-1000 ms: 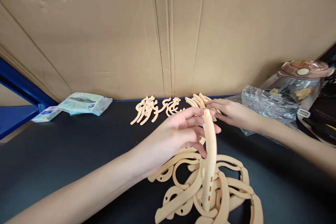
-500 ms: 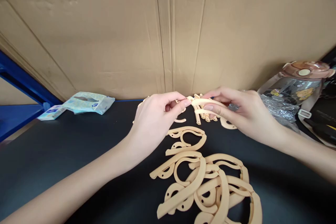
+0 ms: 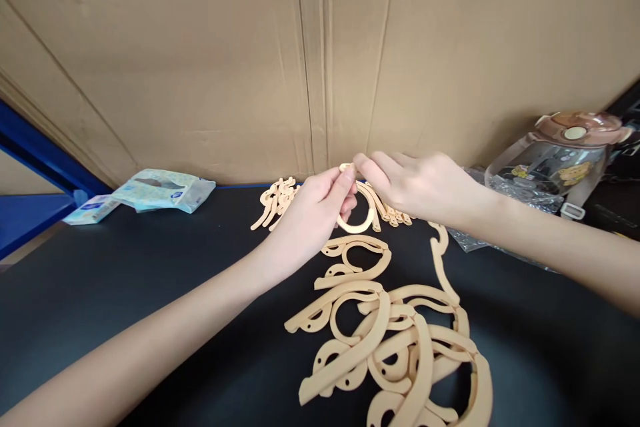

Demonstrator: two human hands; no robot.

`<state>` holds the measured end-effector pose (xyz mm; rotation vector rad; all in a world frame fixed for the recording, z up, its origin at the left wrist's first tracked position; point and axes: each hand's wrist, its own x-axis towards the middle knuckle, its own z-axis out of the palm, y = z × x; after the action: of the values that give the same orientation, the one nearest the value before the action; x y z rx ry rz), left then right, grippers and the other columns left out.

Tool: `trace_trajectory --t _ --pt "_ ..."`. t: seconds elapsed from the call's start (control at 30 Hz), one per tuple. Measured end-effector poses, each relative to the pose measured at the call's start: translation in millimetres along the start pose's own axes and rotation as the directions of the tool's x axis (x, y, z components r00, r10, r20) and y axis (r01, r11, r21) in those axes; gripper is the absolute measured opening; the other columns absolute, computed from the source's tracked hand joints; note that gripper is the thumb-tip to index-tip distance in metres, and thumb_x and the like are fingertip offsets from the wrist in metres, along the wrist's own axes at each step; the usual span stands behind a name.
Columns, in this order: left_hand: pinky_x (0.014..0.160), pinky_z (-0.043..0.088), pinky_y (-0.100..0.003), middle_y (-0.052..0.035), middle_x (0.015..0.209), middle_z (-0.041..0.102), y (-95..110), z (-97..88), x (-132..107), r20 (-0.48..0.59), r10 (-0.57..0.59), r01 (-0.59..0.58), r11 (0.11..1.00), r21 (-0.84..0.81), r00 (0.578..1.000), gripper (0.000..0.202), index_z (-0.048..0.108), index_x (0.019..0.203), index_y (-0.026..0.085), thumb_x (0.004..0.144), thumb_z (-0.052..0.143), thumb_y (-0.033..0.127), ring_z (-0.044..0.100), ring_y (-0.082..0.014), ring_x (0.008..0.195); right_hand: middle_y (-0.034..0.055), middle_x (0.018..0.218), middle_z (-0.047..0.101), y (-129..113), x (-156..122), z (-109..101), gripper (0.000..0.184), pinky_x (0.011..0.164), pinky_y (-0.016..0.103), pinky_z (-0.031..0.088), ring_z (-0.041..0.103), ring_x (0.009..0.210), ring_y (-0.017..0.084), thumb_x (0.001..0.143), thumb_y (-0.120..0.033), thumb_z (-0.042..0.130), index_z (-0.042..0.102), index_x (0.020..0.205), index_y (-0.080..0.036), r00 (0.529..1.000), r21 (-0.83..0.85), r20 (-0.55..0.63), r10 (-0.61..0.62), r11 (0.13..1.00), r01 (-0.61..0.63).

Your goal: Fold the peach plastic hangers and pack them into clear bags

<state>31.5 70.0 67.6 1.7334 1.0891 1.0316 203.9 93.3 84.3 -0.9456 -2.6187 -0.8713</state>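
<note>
My left hand [image 3: 313, 213] pinches the top of a small curved beige piece [image 3: 356, 225] that hangs as a loop below my fingers. My right hand [image 3: 417, 183] meets it from the right, fingers closed on the same piece's top end. Both hands hover over the back of the black table [image 3: 150, 293]. A pile of larger curved beige pieces [image 3: 395, 347] lies in front of them. Behind the hands are rows of small beige pieces, one row [image 3: 277, 200] at the left and another row [image 3: 393, 213] under my right hand. A long wavy strip [image 3: 443, 263] lies to the right.
A cardboard wall [image 3: 320, 60] closes off the back. Tissue packs [image 3: 160, 190] and a small packet [image 3: 90, 209] lie at the back left near a blue frame [image 3: 45, 160]. A clear plastic bag [image 3: 500, 240] and a drinking bottle with a brown lid [image 3: 560, 160] sit at the right.
My left hand put the long beige strip down and rose to meet my right hand. Both hands now hold one small curved piece, moved slightly left and back.
</note>
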Motion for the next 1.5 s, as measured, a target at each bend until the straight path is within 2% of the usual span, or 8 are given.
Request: trace_trajectory --t 0.17,0.33,0.53,0.73,0.83,0.93,1.17,1.5 --pt "0.054 0.026 -0.025 0.0032 0.060 0.041 -4 9.1 4 -0.158 0.094 -0.054 0.969 0.242 0.983 0.029 0.044 0.071 0.021 0.097 0.040 0.032 0.038 -0.0125 0.053 0.0119 0.075 0.067 15 26 25 0.022 0.051 0.032 0.033 0.056 0.055 0.020 0.091 -0.013 0.039 0.060 0.096 -0.012 0.964 0.292 0.090 0.250 0.919 -0.265" --pt "0.061 0.031 -0.026 -0.0011 0.072 0.062 -15 -26.3 7 -0.109 0.105 -0.019 0.798 0.602 0.988 0.032 0.063 0.080 0.022 0.095 0.041 0.040 0.054 -0.0178 0.067 0.0004 0.057 0.058 64 29 31 0.021 0.058 0.031 0.040 0.051 0.052 0.016 0.093 -0.021 0.041 0.057 0.080 -0.020 0.784 0.714 0.228 0.577 0.449 -0.537" --pt "0.064 0.041 -0.029 -0.0040 0.085 0.074 -63 -106.7 31 -0.350 -0.139 0.354 0.636 0.686 0.927 0.027 0.074 0.084 0.023 0.079 0.060 0.046 0.065 -0.0270 0.082 -0.0012 0.060 0.060 69 2 18 0.013 0.041 0.025 0.030 0.040 0.044 0.011 0.092 -0.016 0.032 0.043 0.089 -0.023 0.660 0.867 0.278 0.698 0.114 -0.485" --pt "0.098 0.041 -0.040 -0.0109 0.122 0.064 -67 -77.3 21 -0.386 0.015 0.284 0.649 0.706 0.923 0.041 0.067 0.109 0.021 0.086 0.049 0.051 0.049 -0.0337 0.124 0.0031 0.076 0.074 42 -21 10 0.011 0.053 0.025 0.049 0.060 0.057 0.012 0.081 -0.016 0.055 0.046 0.081 -0.023 0.691 0.964 0.266 0.672 -0.191 -0.186" --pt "0.082 0.049 -0.038 -0.0116 0.107 0.069 -47 -42.2 6 -0.098 -0.216 0.229 0.960 0.158 0.971 0.060 0.067 0.101 0.017 0.092 0.029 0.063 0.062 -0.0283 0.101 0.0025 0.090 0.076 30 -33 12 0.018 0.065 0.029 0.055 0.068 0.070 0.014 0.078 -0.018 0.063 0.047 0.079 -0.024 0.663 0.981 0.194 0.723 -0.158 -0.115" --pt "0.072 0.049 -0.029 -0.0058 0.088 0.067 -34 -18.2 -7 0.208 -0.299 0.337 0.925 -0.175 0.931 0.045 0.065 0.091 0.017 0.087 0.051 0.060 0.062 -0.0177 0.078 0.0018 0.097 0.076 24 -48 20 0.023 0.072 0.032 0.056 0.071 0.083 0.018 0.078 -0.024 0.068 0.045 0.078 -0.025 0.684 0.984 0.136 0.716 -0.019 -0.176" --pt "0.050 0.034 -0.020 0.0067 0.056 0.043 -29 2.0 -9 0.190 -0.222 0.243 0.965 -0.096 0.956 0.033 0.047 0.069 0.018 0.092 0.053 0.041 0.038 -0.0071 0.048 0.0027 0.080 0.073 7 -62 30 0.012 0.054 0.030 0.044 0.070 0.066 0.022 0.093 -0.025 0.051 0.059 0.099 -0.020 0.954 0.265 0.027 0.299 0.918 -0.295" --pt "0.046 0.029 -0.021 0.0048 0.061 0.044 -30 22.8 -8 0.168 -0.162 0.188 0.970 -0.153 0.972 0.030 0.043 0.073 0.021 0.095 0.040 0.040 0.041 -0.0099 0.052 0.0131 0.082 0.069 -23 -37 29 0.023 0.055 0.030 0.044 0.068 0.068 0.023 0.087 0.001 0.041 0.061 0.096 -0.005 0.999 -0.076 -0.046 -0.004 0.997 0.000"
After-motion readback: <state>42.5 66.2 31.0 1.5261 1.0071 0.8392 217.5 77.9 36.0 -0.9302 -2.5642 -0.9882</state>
